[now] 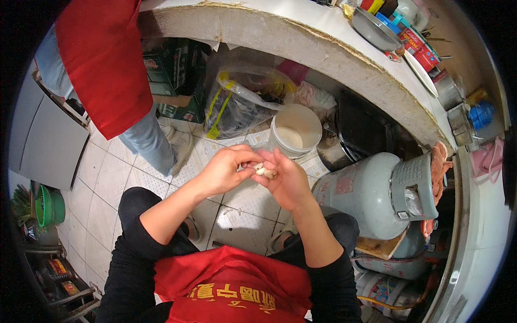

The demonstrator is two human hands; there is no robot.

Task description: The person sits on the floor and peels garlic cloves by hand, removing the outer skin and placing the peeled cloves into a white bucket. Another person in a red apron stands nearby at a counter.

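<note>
Several whitish garlic cloves (265,171) rest in the cupped palm and fingers of my right hand (288,179). My left hand (226,169) meets it from the left, its thumb and bent fingers close together at the edge of the cloves. Whether a clove is pinched between those left fingertips is hidden from view. Just beyond both hands, a white plastic bucket (276,136) stands on the tiled floor, with a pale residue on its bottom. A red apron (234,278) with yellow writing covers my lap.
A person in a red apron (107,68) stands at the front left. Under the counter (282,34) are a clear plastic bag (238,109), green crates (169,72) and a black tray (363,121). A grey gas cylinder (359,194) stands close on my right. A green basket (50,206) is far left.
</note>
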